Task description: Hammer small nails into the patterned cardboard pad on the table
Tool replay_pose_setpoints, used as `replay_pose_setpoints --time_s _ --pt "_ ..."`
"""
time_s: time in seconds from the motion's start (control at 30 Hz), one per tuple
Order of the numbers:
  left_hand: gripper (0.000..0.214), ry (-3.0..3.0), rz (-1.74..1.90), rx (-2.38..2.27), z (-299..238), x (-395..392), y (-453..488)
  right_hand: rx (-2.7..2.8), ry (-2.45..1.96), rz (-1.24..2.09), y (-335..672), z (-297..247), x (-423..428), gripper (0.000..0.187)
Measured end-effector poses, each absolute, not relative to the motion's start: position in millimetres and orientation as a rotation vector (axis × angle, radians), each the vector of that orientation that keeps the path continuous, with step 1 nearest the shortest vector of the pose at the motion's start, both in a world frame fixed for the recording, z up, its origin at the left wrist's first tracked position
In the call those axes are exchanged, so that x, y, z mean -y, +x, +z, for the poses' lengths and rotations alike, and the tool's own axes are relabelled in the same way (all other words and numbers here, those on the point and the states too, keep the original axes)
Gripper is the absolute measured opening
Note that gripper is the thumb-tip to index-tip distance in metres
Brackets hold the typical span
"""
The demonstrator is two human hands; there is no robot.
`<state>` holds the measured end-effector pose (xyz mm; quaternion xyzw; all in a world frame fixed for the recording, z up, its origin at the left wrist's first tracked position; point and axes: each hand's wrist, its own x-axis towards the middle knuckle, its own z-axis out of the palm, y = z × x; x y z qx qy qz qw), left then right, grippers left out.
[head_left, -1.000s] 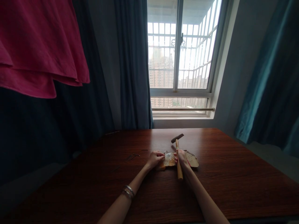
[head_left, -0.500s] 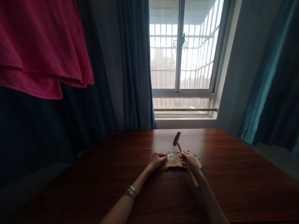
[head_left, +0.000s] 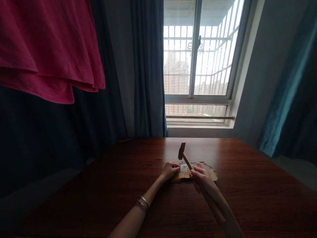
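My right hand (head_left: 201, 178) is wrapped round the wooden handle of a hammer (head_left: 187, 162). The hammer's head is up, above the left part of a flat spotted piece (head_left: 185, 172) lying on the table. That piece has a ragged, toothed far edge, and my right hand hides some of its middle. At its left end, my left hand (head_left: 170, 171) is closed, with thumb and fingertips pinched on a thin upright nail (head_left: 180, 164). Another small dark nail top shows close behind it. Two bracelets circle my left wrist.
Several loose nails (head_left: 146, 166) lie on the brown wooden table (head_left: 99, 198), left of my left hand. A barred window (head_left: 198, 66) stands beyond the table, with blue curtains (head_left: 148, 72) beside it. A pink cloth (head_left: 49, 49) hangs at upper left.
The hammer's head has moved left, over the spotted piece's left part, and its handle end has swung lower right. My left hand stays at the nail. The whole view has shifted slightly.
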<state>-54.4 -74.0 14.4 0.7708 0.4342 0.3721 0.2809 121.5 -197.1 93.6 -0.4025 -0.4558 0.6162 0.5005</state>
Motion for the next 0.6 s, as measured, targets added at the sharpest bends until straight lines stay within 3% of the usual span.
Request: replay_pose_setpoints --time_s 0.6 --pt "0.025 2.081 0.964 -1.183 19 77 -55 1.265 -1.056 1.453 122 108 215 0.048"
